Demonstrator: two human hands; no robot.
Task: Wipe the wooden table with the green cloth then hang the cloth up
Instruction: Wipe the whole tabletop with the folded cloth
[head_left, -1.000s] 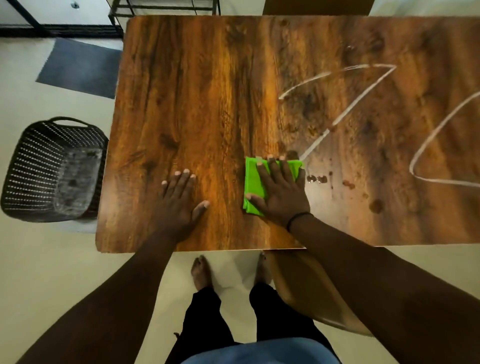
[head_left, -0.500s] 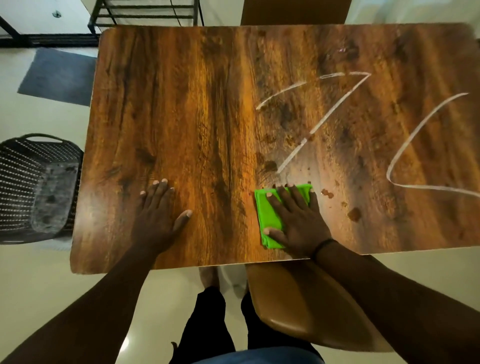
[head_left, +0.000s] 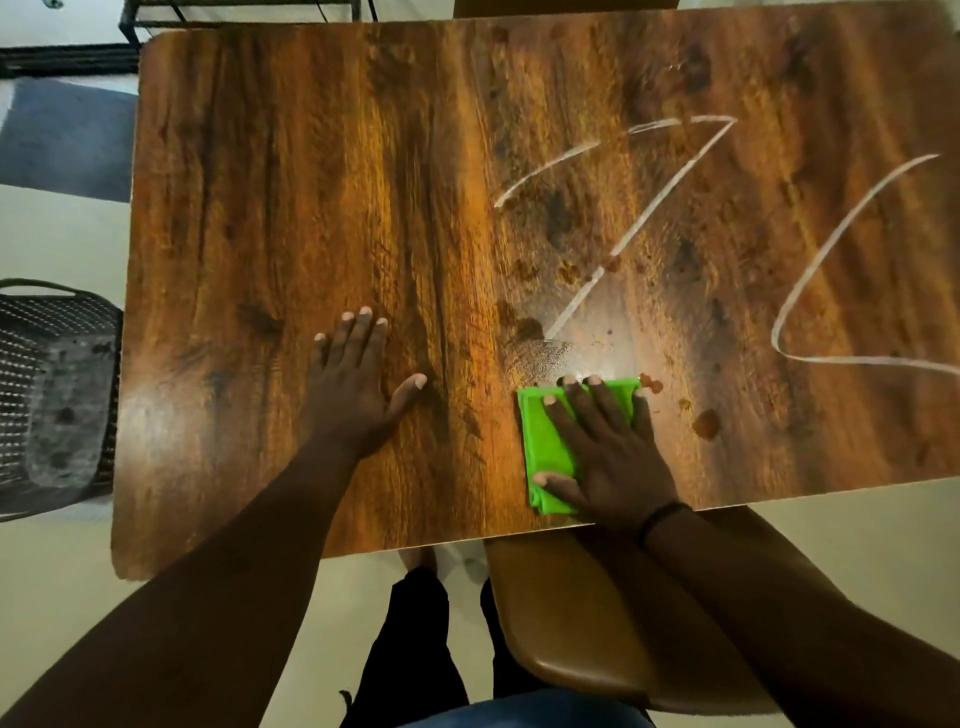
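A view from above, looking down at a large, dark brown wooden worktop (head_left: 322, 208) with strong grain, seen past a person's two bare forearms.

The right hand (head_left: 608, 452) lies flat, fingers spread, on a folded bright green cloth (head_left: 545, 441) and presses it onto the worktop near the near edge, right of centre. It is not clenched around the cloth – the palm and fingers simply cover most of it, leaving a green strip showing on the left and along the top. A thin dark band (head_left: 662, 517) circles the right wrist.

The left hand (head_left: 358, 389) rests palm down on bare wood, well to the left of the cloth, fingers extended and slightly apart, thumb out to the side, holding nothing.

Just beyond the cloth is a paler smear, and thin white lines (head_left: 649, 208) zigzag across the right half of the worktop. A few small reddish-brown spots (head_left: 705, 423) sit just to the right of the cloth.

Below the near edge, a smooth brown chair seat (head_left: 576, 623) tucks partly under the worktop beneath the right forearm, and dark trouser legs (head_left: 415, 649) stand on a pale floor. To the left of the worktop sits a black woven plastic basket (head_left: 52, 389) – beyond it, a grey-blue floor mat (head_left: 67, 140).
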